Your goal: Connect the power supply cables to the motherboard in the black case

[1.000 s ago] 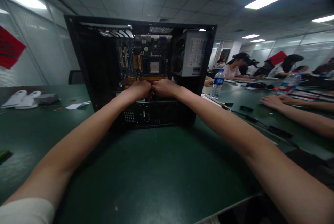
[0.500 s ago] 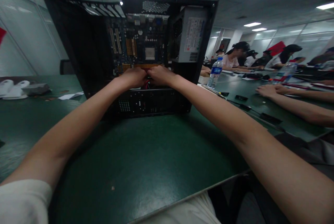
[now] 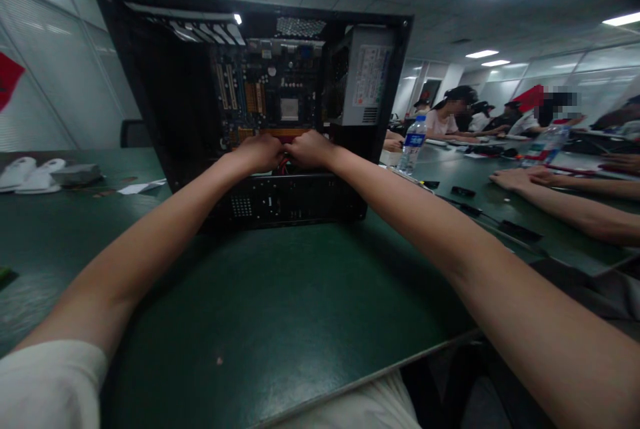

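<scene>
An open black computer case (image 3: pixel 330 199) stands on the green table with its inside facing me. The motherboard (image 3: pixel 235 119) is mounted at its back, with a pale square processor (image 3: pixel 289 109) in the middle. My left hand (image 3: pixel 260 152) and my right hand (image 3: pixel 311 149) are both closed at the board's lower edge, close together, by the orange memory slots (image 3: pixel 246 131). Between them shows a thin reddish strip (image 3: pixel 284 138) that looks like a memory stick, one hand at each end; the fingertips are hidden. Red wires (image 3: pixel 284 166) hang just below.
A silver power supply (image 3: pixel 370 76) fills the case's upper right. Right of the case are a water bottle (image 3: pixel 413 146) and dark flat pieces (image 3: pixel 520 231). White shoes (image 3: pixel 43 176) and a grey block (image 3: pixel 76 174) lie left. A co-worker's hands (image 3: pixel 517 178) rest at far right.
The view has shifted slightly, so the case sits a little lower. Both hands stay closed at the same spot by the memory slots, and the reddish strip and wires show more clearly.
</scene>
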A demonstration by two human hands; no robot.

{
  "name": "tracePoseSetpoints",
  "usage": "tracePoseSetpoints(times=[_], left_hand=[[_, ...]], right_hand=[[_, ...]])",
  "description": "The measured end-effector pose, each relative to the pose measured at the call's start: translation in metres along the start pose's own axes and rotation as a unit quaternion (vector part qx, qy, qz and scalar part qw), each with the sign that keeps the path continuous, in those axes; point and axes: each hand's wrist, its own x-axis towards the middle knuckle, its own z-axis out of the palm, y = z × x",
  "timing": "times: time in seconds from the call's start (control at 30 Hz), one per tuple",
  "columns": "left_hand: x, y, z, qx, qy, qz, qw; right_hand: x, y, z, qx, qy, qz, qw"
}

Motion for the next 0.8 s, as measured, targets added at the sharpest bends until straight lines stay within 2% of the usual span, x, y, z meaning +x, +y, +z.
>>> tracePoseSetpoints(times=[0.2,0.53,0.8], left_hand=[[0.001,-0.002,0.001,0.007,0.011,-0.011,1.0],[0.0,-0.003,-0.001,-0.005,0.013,0.006,1.0],[-0.002,0.001,-0.004,0.0,0.008,0.002,1.0]], right_hand=[[0.001,-0.001,-0.002,0.01,0.003,-0.003,1.0],[-0.019,-0.003,-0.019,0.07,-0.039,0.105,0.991],[-0.019,-0.006,-0.024,0.098,-0.046,0.139,0.984]])
